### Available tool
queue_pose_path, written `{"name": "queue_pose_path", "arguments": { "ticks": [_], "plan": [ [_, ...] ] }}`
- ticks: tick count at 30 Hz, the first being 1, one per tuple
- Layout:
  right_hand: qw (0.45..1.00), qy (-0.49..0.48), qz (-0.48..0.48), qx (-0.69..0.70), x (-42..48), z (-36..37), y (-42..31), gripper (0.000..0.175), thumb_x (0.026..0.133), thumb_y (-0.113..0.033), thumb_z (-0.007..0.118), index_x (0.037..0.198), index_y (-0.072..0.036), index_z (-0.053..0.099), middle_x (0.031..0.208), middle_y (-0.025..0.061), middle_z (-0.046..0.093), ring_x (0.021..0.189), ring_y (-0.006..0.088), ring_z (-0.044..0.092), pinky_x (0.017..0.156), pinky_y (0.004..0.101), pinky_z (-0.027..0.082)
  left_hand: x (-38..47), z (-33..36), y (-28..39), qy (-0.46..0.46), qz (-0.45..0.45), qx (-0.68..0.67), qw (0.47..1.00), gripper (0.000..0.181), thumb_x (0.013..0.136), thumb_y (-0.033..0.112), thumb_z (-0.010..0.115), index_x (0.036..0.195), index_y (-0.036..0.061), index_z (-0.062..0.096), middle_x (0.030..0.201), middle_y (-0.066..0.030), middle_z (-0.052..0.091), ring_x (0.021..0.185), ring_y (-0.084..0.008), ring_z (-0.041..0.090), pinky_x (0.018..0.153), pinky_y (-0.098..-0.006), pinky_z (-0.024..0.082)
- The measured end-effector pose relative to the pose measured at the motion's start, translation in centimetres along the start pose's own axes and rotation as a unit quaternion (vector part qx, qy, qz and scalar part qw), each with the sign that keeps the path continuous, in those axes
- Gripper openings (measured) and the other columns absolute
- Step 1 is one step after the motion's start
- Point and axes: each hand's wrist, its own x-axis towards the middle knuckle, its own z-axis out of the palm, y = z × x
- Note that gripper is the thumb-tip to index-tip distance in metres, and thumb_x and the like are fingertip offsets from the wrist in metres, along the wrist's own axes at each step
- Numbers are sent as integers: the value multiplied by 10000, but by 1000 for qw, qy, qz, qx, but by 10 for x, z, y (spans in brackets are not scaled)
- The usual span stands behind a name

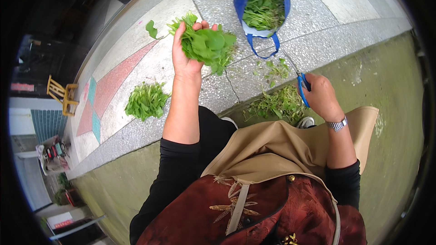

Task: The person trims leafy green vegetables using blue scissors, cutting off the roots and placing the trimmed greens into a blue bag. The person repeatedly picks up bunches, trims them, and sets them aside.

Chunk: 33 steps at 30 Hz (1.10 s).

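Note:
My left hand (185, 52) grips a bunch of leafy greens (207, 42), its fingers curled around the stems and the broad leaves fanning out to the right. One leaf (152, 29) juts out past the stems on the left. In my right hand (321, 92) is a pair of scissors (301, 83) with blue handles, the blades pointing up and away toward the bag. A blue bag (240, 6) lies beyond my hands, its mouth wide and greens (262, 13) inside. A neat pile of greens (146, 102) rests on the floor left of my left forearm.
Discarded trimmings (279, 103) are heaped on the lower ground by my feet, with loose scraps (277, 69) on the terrazzo ledge (221, 90) above. A tan apron (272, 139) covers my lap. A yellow chair (66, 93) stands far left.

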Motion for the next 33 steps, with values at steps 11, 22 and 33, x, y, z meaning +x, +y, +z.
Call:
{"name": "queue_pose_path", "arguments": {
  "ticks": [11,22,33],
  "plan": [
    [993,-50,18,106,18,15,-8,303,874,-236,694,748,17,587,632,221,550,562,375,527,560,447,427,-42,-36,83,315,213,116,918,297,1032,209,460,1204,-23,528,1180,-202,605,1094,-350,615,1027,-526,481],
    [993,-106,44,41,26,35,19,252,900,-182,682,798,42,625,622,195,580,517,306,519,523,398,422,-231,-165,287,433,63,834,336,399,809,196,688,1087,-68,581,913,-221,700,848,-362,701,814,-443,555],
    [982,-158,77,-67,48,66,28,297,890,-227,697,787,42,626,660,222,609,573,358,595,564,432,459,-205,-233,340,357,-57,909,207,477,824,256,702,1197,-5,559,1095,-241,676,1011,-377,666,904,-452,540]
  ]
}}
